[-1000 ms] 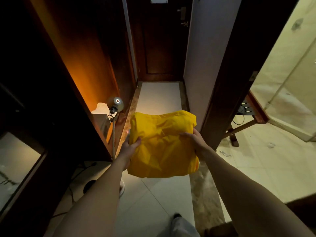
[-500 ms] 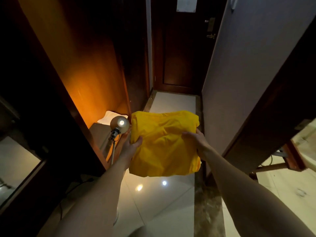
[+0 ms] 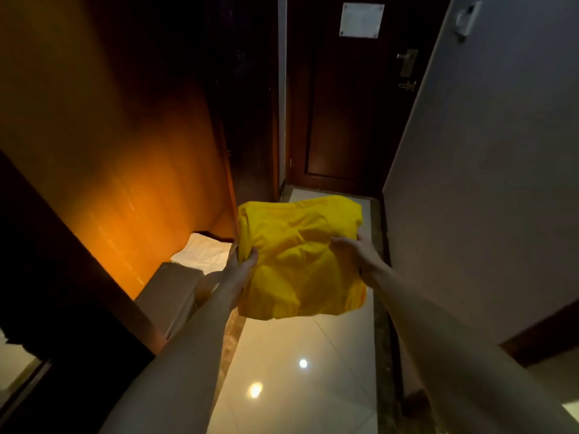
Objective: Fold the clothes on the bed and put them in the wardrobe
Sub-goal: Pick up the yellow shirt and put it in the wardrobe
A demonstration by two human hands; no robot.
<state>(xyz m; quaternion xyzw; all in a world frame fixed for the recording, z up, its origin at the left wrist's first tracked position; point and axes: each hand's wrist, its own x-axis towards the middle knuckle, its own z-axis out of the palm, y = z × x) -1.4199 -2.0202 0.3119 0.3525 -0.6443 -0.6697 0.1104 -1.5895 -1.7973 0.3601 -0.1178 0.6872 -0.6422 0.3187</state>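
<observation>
Dark hallway, shiny floor (image 3: 282,355) | folded yellow cloth (image 3: 297,258) is held up | gripped by left hand (image 3: 239,267) and right hand (image 3: 357,253)

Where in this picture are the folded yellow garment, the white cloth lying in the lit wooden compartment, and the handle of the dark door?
folded yellow garment (image 3: 300,258): head view, middle of its top face.
white cloth (image 3: 203,253): head view, centre of its visible part.
door handle (image 3: 406,62): head view, on the metal plate.
</observation>
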